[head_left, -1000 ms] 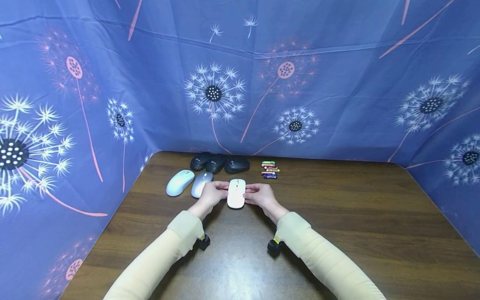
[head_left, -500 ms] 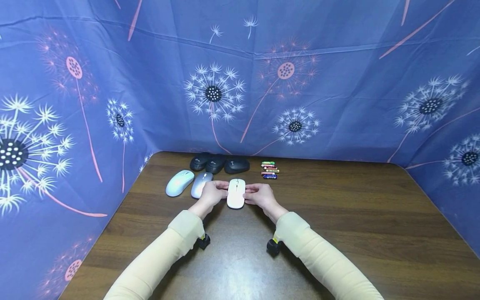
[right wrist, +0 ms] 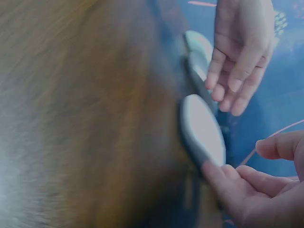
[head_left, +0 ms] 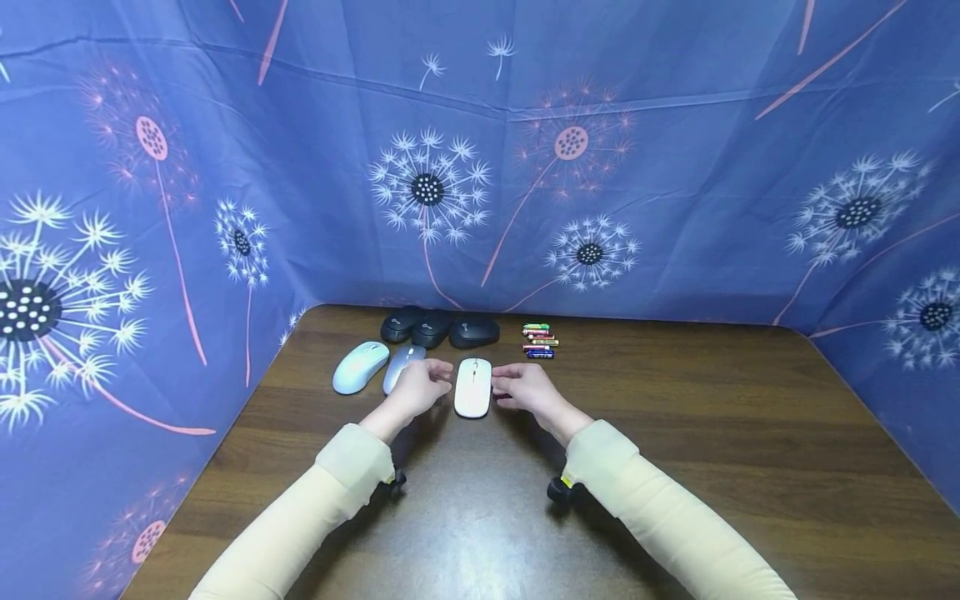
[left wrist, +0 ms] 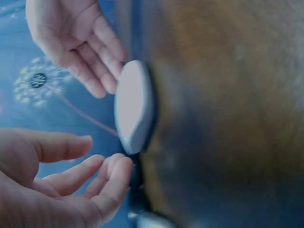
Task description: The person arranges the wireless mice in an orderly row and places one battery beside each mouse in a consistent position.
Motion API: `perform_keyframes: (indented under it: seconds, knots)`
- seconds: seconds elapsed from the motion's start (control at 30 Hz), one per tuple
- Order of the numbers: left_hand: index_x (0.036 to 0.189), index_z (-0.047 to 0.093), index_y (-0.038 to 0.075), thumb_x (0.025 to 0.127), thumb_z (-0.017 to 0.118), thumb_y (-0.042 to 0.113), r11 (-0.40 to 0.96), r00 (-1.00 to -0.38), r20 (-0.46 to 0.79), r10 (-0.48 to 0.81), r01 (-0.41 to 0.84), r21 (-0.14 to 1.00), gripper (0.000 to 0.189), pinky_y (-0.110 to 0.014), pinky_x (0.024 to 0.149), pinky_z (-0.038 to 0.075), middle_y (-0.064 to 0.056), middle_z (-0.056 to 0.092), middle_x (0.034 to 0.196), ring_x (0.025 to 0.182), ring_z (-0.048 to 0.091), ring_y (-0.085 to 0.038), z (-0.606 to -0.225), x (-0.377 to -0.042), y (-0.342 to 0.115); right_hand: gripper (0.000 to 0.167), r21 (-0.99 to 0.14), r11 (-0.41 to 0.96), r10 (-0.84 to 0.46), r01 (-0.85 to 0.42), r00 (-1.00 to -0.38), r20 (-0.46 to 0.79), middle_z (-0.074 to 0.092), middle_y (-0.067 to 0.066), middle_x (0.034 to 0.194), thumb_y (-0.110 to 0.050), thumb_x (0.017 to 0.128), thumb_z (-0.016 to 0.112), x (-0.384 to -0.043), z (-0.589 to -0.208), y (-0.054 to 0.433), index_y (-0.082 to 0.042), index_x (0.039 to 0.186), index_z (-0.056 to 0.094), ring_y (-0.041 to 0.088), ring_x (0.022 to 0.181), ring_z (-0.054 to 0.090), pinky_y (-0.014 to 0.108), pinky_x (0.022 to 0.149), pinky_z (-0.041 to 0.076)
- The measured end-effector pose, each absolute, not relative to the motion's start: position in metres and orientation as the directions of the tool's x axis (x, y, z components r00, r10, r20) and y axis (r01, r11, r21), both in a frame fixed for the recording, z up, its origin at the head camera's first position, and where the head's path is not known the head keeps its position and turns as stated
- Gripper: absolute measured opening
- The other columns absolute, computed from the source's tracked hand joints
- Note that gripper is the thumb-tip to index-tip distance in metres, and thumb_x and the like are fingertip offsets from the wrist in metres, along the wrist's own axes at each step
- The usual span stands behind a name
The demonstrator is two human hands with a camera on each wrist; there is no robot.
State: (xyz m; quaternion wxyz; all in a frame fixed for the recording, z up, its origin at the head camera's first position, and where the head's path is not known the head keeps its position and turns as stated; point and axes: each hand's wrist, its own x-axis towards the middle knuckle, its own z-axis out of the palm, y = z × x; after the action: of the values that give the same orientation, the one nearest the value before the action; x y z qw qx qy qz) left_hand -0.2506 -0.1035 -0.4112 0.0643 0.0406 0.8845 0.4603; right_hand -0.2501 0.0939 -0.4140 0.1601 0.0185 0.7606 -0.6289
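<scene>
A white computer mouse (head_left: 472,388) lies on the wooden table between my two hands, its scroll wheel end pointing away. My left hand (head_left: 422,387) stands just left of it with a gap between, fingers relaxed and thumb apart. My right hand (head_left: 527,389) is at its right side, fingertips right at the edge, thumb lifted away. In the left wrist view the mouse (left wrist: 134,107) shows its side, with loosely bent left fingers (left wrist: 114,185) near its end. The right wrist view has the right hand's fingers (right wrist: 228,185) close by the mouse (right wrist: 203,130).
A grey mouse (head_left: 402,367) lies partly behind my left hand, with a pale mouse (head_left: 360,367) further left. Black mice (head_left: 474,331) line up behind. Several small batteries (head_left: 540,341) lie at the right of them. A blue dandelion-print cloth (head_left: 675,167) hangs beyond the table edge.
Both hands have let go of the white mouse. The left hand has drawn off to the left and the right hand slightly to the right; the mouse stays where it was.
</scene>
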Motion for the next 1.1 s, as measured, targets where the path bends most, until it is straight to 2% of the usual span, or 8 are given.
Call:
perform_keyframes:
  seconds: [0.13,0.3,0.43,0.57,0.77,0.87,1.0,1.1]
  knots:
    - [0.118,0.06,-0.005,0.088,0.059,0.002,0.623,-0.981,-0.036,0.192,0.094,0.776,0.031,-0.039,0.085,0.051,-0.017,0.066,0.109,0.1,0.061,-0.027,-0.397,-0.244,-0.116,0.038,-0.947,0.268,-0.208,0.176,-0.949,-0.236,0.057,0.026,0.124,-0.008,0.095,0.052,-0.246,-0.398,0.095,0.009,0.128,0.051,0.035,0.114,0.057,0.045,0.096,0.047]
    - [0.119,0.061,-0.003,0.088,0.058,0.005,0.725,-0.978,0.038,0.204,0.177,0.666,0.033,-0.043,0.086,0.051,-0.017,0.066,0.112,0.102,0.063,-0.029,-0.392,-0.239,-0.135,0.04,-0.933,0.351,-0.243,0.074,-0.955,-0.168,0.058,0.02,0.127,-0.013,0.094,0.054,-0.236,-0.385,0.089,0.005,0.129,0.052,0.03,0.115,0.057,0.042,0.096,0.047]
    - [0.124,0.057,-0.005,0.088,0.057,0.006,0.76,-0.98,0.075,0.186,0.192,0.621,0.038,-0.044,0.086,0.051,-0.02,0.062,0.12,0.106,0.062,-0.032,-0.396,-0.237,-0.148,0.041,-0.922,0.387,-0.267,-0.013,-0.959,-0.099,0.058,0.016,0.129,-0.016,0.093,0.055,-0.228,-0.383,0.079,0.001,0.13,0.054,0.028,0.117,0.055,0.042,0.098,0.045]
    - [0.127,0.054,-0.006,0.089,0.055,0.004,0.791,-0.983,0.098,0.155,0.182,0.584,0.04,-0.048,0.092,0.047,-0.025,0.058,0.125,0.113,0.057,-0.037,-0.401,-0.237,-0.157,0.043,-0.922,0.382,-0.304,-0.061,-0.95,-0.063,0.055,0.016,0.133,-0.017,0.093,0.056,-0.224,-0.388,0.069,-0.002,0.133,0.051,0.029,0.121,0.053,0.042,0.1,0.042]
    - [0.13,0.048,-0.011,0.087,0.054,0.002,0.816,-0.987,0.109,0.119,0.16,0.555,0.045,-0.051,0.1,0.04,-0.028,0.051,0.131,0.123,0.048,-0.04,-0.41,-0.243,-0.166,0.052,-0.934,0.356,-0.353,-0.019,-0.928,-0.116,0.046,0.017,0.141,-0.022,0.094,0.054,-0.225,-0.398,0.052,-0.003,0.14,0.042,0.031,0.129,0.044,0.044,0.107,0.035]
    - [0.131,0.046,-0.013,0.087,0.054,0.003,0.825,-0.989,0.096,0.113,0.147,0.546,0.047,-0.05,0.102,0.039,-0.028,0.05,0.132,0.124,0.046,-0.04,-0.412,-0.248,-0.17,0.054,-0.953,0.304,-0.361,0.012,-0.924,-0.127,0.043,0.019,0.143,-0.021,0.094,0.053,-0.227,-0.405,0.041,0.0,0.142,0.038,0.032,0.129,0.044,0.044,0.106,0.037]
    - [0.131,0.046,-0.013,0.087,0.055,0.003,0.835,-0.993,0.072,0.097,0.121,0.537,0.047,-0.05,0.1,0.041,-0.028,0.051,0.13,0.122,0.049,-0.04,-0.415,-0.252,-0.174,0.055,-0.976,0.2,-0.364,0.091,-0.918,-0.16,0.039,0.022,0.145,-0.018,0.095,0.051,-0.232,-0.412,0.024,0.005,0.142,0.034,0.032,0.129,0.044,0.043,0.103,0.041]
    - [0.13,0.046,-0.014,0.087,0.054,0.003,0.837,-0.994,0.068,0.089,0.112,0.536,0.047,-0.05,0.099,0.042,-0.029,0.051,0.13,0.121,0.05,-0.04,-0.419,-0.254,-0.177,0.055,-0.978,0.089,-0.371,0.186,-0.905,-0.206,0.036,0.024,0.145,-0.015,0.096,0.048,-0.238,-0.415,0.011,0.007,0.143,0.03,0.034,0.131,0.041,0.043,0.107,0.036]
